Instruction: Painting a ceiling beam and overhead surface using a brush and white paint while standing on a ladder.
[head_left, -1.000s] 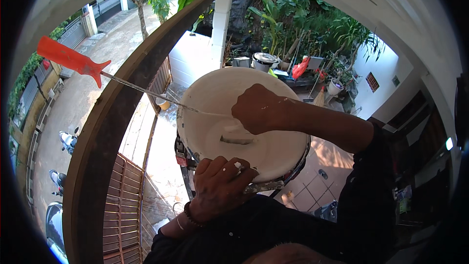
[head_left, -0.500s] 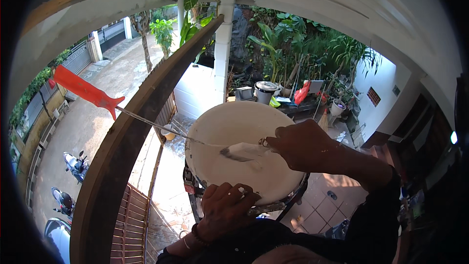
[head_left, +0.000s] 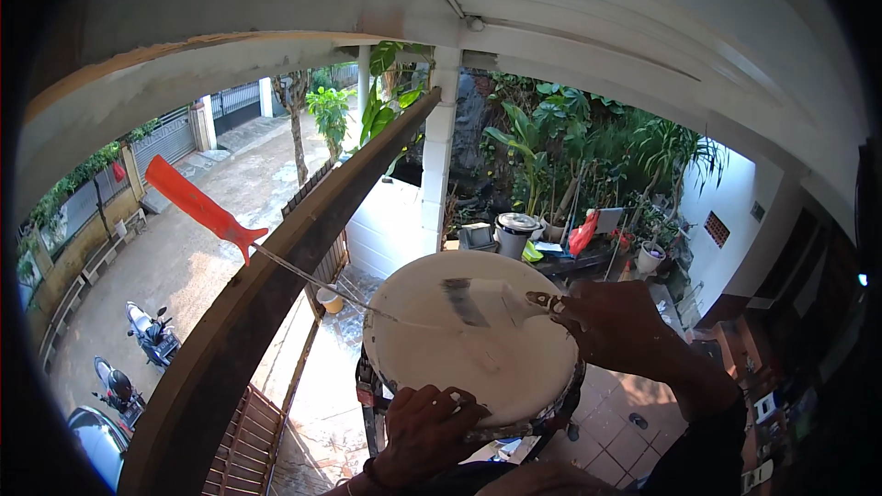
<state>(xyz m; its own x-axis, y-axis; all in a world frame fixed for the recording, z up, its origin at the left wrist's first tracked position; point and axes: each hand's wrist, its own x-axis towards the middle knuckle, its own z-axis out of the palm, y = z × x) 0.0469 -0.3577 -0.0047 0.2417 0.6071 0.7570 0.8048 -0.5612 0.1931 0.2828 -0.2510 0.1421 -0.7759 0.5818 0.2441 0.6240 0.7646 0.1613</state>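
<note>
Dark-tipped white brush (head_left: 492, 301), cream-white bucket (head_left: 409, 298), orange-red handle (head_left: 197, 206)

1. Dark frame (head_left: 372, 421), mostly hidden: a large white bucket (head_left: 404, 289) stands upright on it; the means of support beneath is not visible.
2. Tiled floor (head_left: 597, 436), below and to the right: pinkish, light joints, partly sunlit. A small dark object (head_left: 638, 421) lies on it, kind unclear.
3. Pale ground inside the gate, brightly lit: a small yellowish tub (head_left: 330, 300) stands on it, upright.
4. Roadway (head_left: 216, 285), left: two motorcycles (head_left: 152, 335) parked near each other; a car (head_left: 98, 441) beside them, partly in view.
</note>
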